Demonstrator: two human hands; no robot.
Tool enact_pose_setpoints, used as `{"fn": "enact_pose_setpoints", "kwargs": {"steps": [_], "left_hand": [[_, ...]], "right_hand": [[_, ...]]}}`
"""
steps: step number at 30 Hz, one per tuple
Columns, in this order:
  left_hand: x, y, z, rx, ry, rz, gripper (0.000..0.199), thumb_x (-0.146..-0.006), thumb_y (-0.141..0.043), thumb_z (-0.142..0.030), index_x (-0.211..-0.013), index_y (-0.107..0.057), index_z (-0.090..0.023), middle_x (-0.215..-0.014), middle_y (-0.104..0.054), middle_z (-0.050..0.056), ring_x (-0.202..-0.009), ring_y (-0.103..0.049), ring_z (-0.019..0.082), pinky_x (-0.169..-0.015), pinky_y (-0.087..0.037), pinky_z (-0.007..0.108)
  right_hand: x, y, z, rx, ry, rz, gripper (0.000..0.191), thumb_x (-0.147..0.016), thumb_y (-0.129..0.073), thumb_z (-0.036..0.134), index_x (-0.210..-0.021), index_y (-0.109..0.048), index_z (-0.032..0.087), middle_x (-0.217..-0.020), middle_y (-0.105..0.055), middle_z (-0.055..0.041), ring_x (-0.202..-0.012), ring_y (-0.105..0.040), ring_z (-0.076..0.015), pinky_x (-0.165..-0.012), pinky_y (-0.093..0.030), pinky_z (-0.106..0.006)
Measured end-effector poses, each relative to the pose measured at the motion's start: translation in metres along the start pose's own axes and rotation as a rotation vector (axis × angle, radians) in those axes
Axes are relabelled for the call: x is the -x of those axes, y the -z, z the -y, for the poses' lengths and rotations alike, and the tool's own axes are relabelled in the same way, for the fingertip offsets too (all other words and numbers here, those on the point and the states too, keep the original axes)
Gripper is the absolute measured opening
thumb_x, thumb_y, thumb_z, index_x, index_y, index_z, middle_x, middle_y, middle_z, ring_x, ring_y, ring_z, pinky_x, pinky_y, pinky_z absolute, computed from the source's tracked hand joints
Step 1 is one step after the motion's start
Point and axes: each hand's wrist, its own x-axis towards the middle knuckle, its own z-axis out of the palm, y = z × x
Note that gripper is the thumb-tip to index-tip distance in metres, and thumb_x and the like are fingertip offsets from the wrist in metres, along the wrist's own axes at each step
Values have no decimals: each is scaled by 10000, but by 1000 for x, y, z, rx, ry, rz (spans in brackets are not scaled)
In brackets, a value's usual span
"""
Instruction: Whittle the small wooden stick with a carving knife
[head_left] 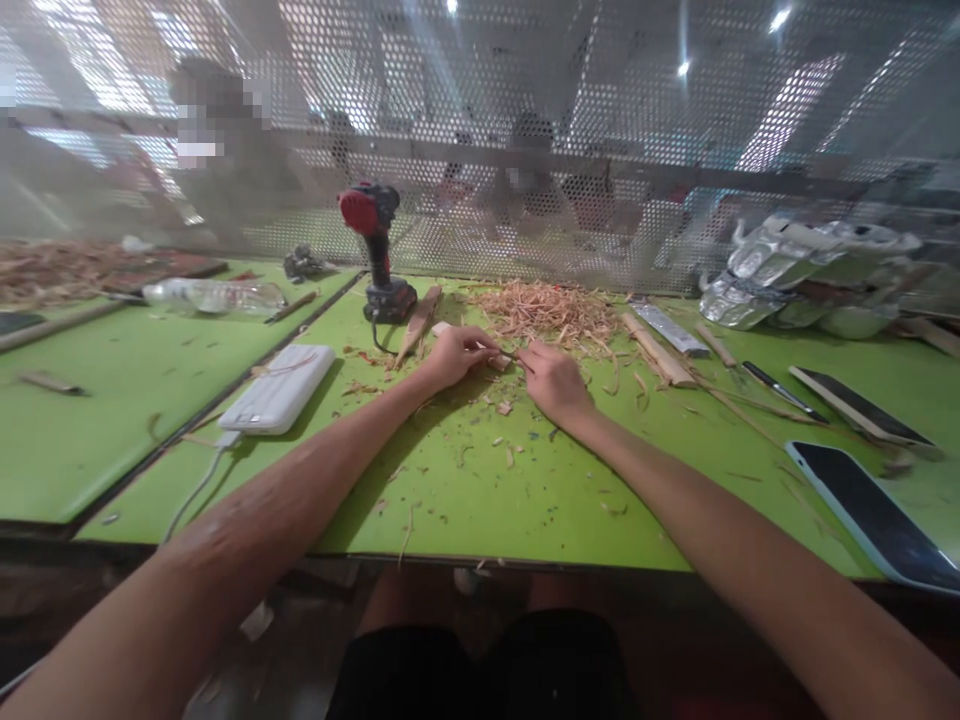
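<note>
My left hand (pixel 459 358) and my right hand (pixel 555 382) meet low over the middle of the green table. Fingers of both are closed in a pinch around a thin dark stick (pixel 508 354), whose exact kind is too small to make out. Just below it lies a small pale wood chip (pixel 501 363). Past my left fingers, a flat pointed piece of wood (pixel 420 322) rests on the tabletop. Small shavings and crumbs are scattered under and in front of my hands.
Behind my hands is a heap of wood shavings (pixel 547 310). A red and black cordless drill (pixel 379 255) stands upright at back left, near a white power bank (pixel 281 388) with a cable. Wood strips (pixel 660 352), a pen (pixel 784 390) and a phone (pixel 874 510) lie right. Perforated metal screens the back.
</note>
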Motion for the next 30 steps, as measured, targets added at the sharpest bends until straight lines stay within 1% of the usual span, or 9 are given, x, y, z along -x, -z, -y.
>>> {"fn": "enact_pose_setpoints", "kwargs": {"steps": [3,6,9,11,16,20,24,27,30], "left_hand": [[1,-1,0,-35,-22,-4,85,-852,-763,-222,-870,-791,-144,-832,-767,76,-707,-645,155,-667,-493,265],[2,-2,-3,-123,-87,-30,70,-860,-736,-197,-864,-794,-159,-885,-771,80,-734,-648,158,-704,-498,272],[4,-1,-7,-190,-153,-18,92,-880,-701,-188,-868,-791,-171,-932,-760,81,-726,-644,148,-710,-498,267],[4,0,-8,-220,-176,-19,96,-888,-691,-189,-872,-784,-175,-937,-751,77,-718,-642,142,-717,-498,264],[5,0,-7,-253,-174,-23,113,-908,-679,-212,-877,-774,-160,-913,-748,82,-731,-647,153,-716,-494,267],[5,-3,-5,-291,-163,-61,116,-903,-682,-199,-850,-777,-157,-878,-752,81,-734,-650,166,-696,-495,271],[7,-7,-7,-375,-189,-95,119,-911,-685,-194,-851,-784,-169,-876,-758,71,-730,-651,169,-696,-485,278],[9,-7,-10,-436,-215,-95,145,-932,-660,-199,-869,-788,-177,-903,-767,67,-716,-646,162,-681,-467,275],[9,-3,-13,-481,-231,-66,170,-937,-630,-201,-886,-791,-183,-945,-775,64,-686,-638,147,-652,-457,266]], "right_hand": [[1,-1,0,-2,4,-4,313,-991,-445,47,-991,-756,85,-932,-691,-125,-784,-570,-191,-671,-377,-300],[2,0,0,-12,-4,-6,312,-990,-444,39,-1003,-750,96,-961,-704,-127,-791,-574,-193,-675,-381,-298],[2,1,1,-27,-14,-10,306,-984,-459,37,-1007,-752,122,-978,-709,-125,-831,-587,-206,-689,-391,-293],[2,1,1,-31,-11,-5,305,-980,-464,31,-1022,-755,114,-984,-707,-130,-842,-588,-207,-697,-395,-293],[0,2,2,-9,-12,5,310,-993,-463,28,-1058,-765,52,-982,-723,-146,-822,-602,-201,-689,-398,-299],[0,0,1,-9,-14,-4,307,-987,-484,19,-1082,-771,66,-1015,-742,-142,-815,-625,-193,-676,-414,-281],[2,-4,-1,10,-1,-31,309,-970,-493,8,-1090,-769,77,-1032,-755,-137,-791,-629,-188,-652,-434,-272],[2,-4,-2,25,8,-41,303,-969,-502,13,-1084,-774,84,-1023,-759,-133,-787,-635,-188,-647,-444,-270],[2,-3,-1,20,6,-27,299,-969,-509,4,-1097,-772,66,-1029,-757,-143,-796,-641,-182,-649,-450,-260]]}}
